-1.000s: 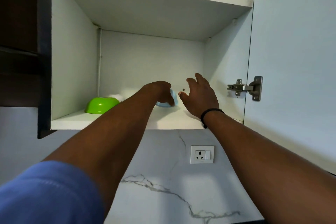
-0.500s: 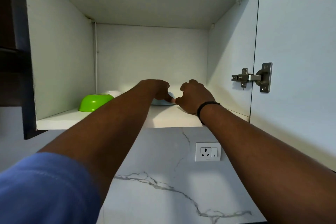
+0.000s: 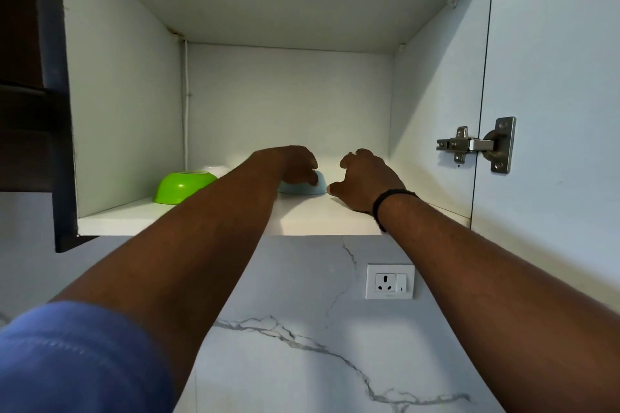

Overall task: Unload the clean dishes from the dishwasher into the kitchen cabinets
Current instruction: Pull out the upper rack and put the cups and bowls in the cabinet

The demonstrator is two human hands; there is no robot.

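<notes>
Left hand (image 3: 295, 166) grips pale blue bowl (image 3: 303, 187), upside down on cabinet shelf (image 3: 318, 220). Right hand (image 3: 365, 179) just beside it, fingers loosely curled, holding nothing. Green bowl (image 3: 183, 186) inverted further left; white dish (image 3: 214, 169) behind, seemingly.

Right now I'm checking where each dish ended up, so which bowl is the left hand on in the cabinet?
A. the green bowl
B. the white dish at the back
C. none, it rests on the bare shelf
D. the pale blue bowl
D: the left hand lies over the pale blue bowl on the shelf, while the green bowl sits apart, nearer the left wall.
</notes>
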